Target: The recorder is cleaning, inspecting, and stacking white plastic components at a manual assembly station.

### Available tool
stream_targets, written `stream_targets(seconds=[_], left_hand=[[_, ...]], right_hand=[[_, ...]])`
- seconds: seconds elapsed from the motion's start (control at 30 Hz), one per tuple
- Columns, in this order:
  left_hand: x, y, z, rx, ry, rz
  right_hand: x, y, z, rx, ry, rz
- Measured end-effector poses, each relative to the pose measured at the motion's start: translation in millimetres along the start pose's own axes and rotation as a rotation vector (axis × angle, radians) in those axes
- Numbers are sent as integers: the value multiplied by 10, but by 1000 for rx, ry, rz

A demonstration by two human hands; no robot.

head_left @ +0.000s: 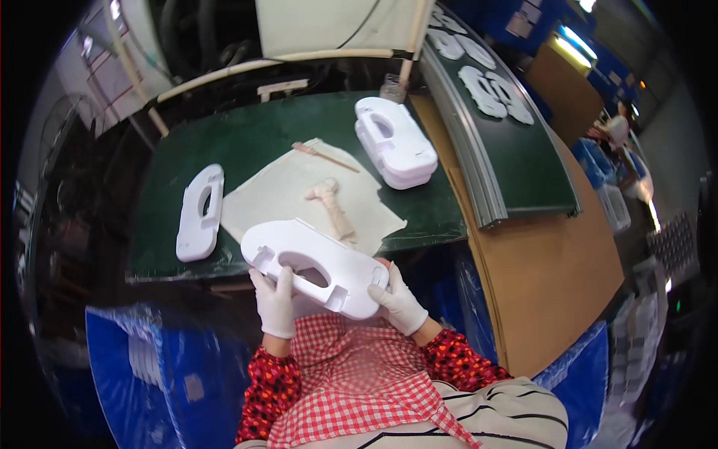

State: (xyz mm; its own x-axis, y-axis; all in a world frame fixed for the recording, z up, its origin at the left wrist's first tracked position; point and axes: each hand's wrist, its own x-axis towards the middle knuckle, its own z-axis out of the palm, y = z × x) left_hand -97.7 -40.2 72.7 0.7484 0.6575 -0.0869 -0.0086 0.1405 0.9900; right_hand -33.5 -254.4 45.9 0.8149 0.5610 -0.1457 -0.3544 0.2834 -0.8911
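Note:
Both my gloved hands hold up a white plastic housing (pixel 336 258) with an oval opening, tilted in front of me at the table's near edge. My left hand (pixel 274 301) grips its left end, the thumb by the opening. Around the right end closes my right hand (pixel 400 301), thumb on top and the other fingers partly hidden. A similar white housing (pixel 213 224) lies on the green table (pixel 247 131) at the left. More of them stand in a stack (pixel 407 153) at the right. A pale cloth (pixel 262 187) is spread between, with a crumpled light piece (pixel 329 206) and a thin brown tool (pixel 336 161) on it.
On the right a conveyor (pixel 523 176) carries several white parts (pixel 493 93), with brown cardboard (pixel 546 262) beside it. Blue plastic-lined bins (pixel 134 374) stand at my left and right. A glass jar (pixel 392 88) sits at the table's back. Another person (pixel 617 131) is far right.

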Motion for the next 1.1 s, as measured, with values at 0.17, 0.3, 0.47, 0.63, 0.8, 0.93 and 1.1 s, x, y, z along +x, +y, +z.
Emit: stream_targets(seconds=[0.17,0.3,0.47,0.63,0.8,0.93,1.1], left_hand=[[144,328,634,63,-217,134],[894,337,1253,-205,-308,195],[1738,644,2072,35,-370,139],[2556,216,2663,424,-331,98],[2400,187,2774,219,-294,-47],[2332,165,2789,-231,-598,-356],[2244,163,2729,-335,-599,-387]], right_hand=[[271,-407,17,-47,127,-209],[512,-945,-69,-364,251,-534],[924,-1490,-415,-315,303,-452],[1512,-1771,-994,-729,478,-479],[1819,-1768,-1480,-987,694,-500],[2210,-1706,-1804,-588,551,-80],[2672,-1462,-1839,-172,63,100]])
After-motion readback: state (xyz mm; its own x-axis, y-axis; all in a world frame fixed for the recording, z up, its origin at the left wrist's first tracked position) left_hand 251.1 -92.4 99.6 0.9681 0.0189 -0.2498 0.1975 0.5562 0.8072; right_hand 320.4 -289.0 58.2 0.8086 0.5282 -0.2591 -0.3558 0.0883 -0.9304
